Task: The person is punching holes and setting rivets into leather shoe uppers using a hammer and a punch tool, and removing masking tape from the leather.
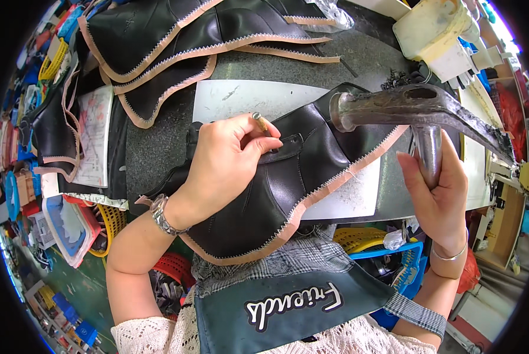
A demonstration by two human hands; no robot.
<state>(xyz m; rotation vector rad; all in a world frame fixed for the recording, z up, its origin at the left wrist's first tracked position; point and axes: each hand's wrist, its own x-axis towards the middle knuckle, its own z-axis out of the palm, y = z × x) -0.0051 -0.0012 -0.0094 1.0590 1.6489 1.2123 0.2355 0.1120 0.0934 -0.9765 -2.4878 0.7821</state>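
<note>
Black leather piece [282, 183] lies at centre, partly over white board [350, 194]. Hammer [403, 107] at 2 o'clock; right hand [444, 206], 3 o'clock, wraps its handle. Left hand [222, 159], 10 o'clock, apart from right, pinches metal punch [256, 117] over leather.

Here we go, 2 hands in play: 1 left hand [226, 156], 1 right hand [444, 203]! That's 1 hammer [394, 105], 1 metal rod [256, 116], 1 black leather upper [329, 156] between them, and at least 3 piled leather pieces [235, 29] beyond! Now 1 white board [359, 192], 1 wristwatch [160, 212], 1 bracelet [451, 255], 1 apron [217, 307]! Baskets next: at least 3 yellow baskets [112, 227], 1 red basket [174, 265]!
</note>
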